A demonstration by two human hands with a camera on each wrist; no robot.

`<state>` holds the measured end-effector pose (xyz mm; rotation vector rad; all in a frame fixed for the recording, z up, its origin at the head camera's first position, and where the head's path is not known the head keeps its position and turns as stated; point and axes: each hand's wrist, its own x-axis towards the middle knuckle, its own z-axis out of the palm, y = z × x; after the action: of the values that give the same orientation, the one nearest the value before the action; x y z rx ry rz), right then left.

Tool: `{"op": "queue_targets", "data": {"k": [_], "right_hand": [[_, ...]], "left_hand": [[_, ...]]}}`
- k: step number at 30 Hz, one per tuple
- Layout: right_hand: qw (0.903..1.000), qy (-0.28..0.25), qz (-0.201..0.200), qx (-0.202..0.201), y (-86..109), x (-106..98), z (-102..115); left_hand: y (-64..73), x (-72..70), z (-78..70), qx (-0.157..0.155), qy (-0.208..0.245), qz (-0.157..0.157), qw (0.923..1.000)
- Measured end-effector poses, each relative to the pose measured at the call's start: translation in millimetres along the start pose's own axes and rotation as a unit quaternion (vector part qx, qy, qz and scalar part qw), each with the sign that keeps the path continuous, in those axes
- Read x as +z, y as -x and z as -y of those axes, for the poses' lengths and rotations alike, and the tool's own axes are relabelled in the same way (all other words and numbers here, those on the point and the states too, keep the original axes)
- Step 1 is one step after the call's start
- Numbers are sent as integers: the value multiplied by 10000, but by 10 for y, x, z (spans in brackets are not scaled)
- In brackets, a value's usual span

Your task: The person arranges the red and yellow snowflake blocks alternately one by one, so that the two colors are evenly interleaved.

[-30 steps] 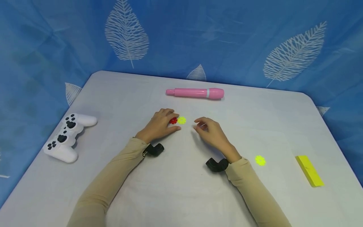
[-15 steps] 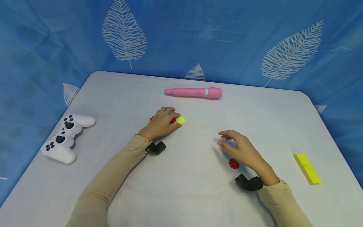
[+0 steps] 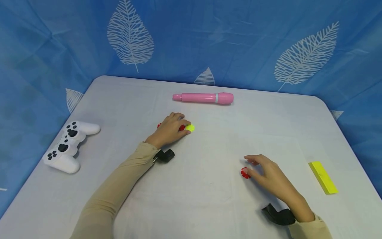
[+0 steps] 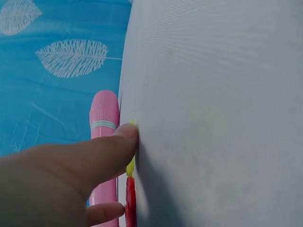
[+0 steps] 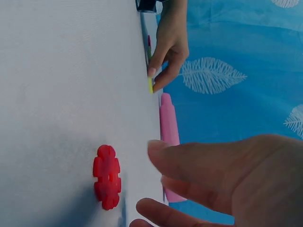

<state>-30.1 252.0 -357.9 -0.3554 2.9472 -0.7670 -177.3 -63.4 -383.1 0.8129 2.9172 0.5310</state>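
Observation:
My left hand (image 3: 170,129) lies over a row of notched building discs. Its thumb and index finger pinch the yellow disc (image 3: 190,127) at the right end. Beside that, a red disc (image 3: 182,127) shows between the fingers, and another red disc (image 3: 159,125) peeks out on the hand's far side; the middle of the row is hidden. My right hand (image 3: 270,176) hovers with parted, bent fingers over a single red disc (image 5: 108,178). In the right wrist view its fingertips are apart from that disc.
A pink toy microphone (image 3: 203,98) lies behind the hands. At the left stands a white game controller (image 3: 71,146), and at the right a yellow block (image 3: 323,177). A blue curtain (image 3: 209,39) with white leaves rises behind the table (image 3: 191,199).
My right hand has moved right and toward me, from near the row to the lone red disc. It now hides the loose yellow disc seen earlier. The left hand has stayed nearly still.

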Motion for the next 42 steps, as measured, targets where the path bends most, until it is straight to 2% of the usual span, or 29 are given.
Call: {"op": "queue_targets", "data": {"k": [8, 17, 24, 35, 42], "right_hand": [[9991, 229, -344, -20, 100, 71, -37], [9985, 358, -315, 276, 108, 136, -1], [9981, 440, -342, 252, 115, 144, 25], [9975, 544, -406, 219, 128, 156, 29], [9975, 560, -276, 334, 132, 146, 52]], "left_hand": [[-28, 6, -19, 42, -76, -82, 9999], [-26, 16, -61, 144, -84, -154, 9997], [-15, 30, -62, 205, -94, -257, 9994], [-28, 67, -51, 578, 279, -328, 9974], [-40, 76, -57, 708, 425, -275, 9962]]}}
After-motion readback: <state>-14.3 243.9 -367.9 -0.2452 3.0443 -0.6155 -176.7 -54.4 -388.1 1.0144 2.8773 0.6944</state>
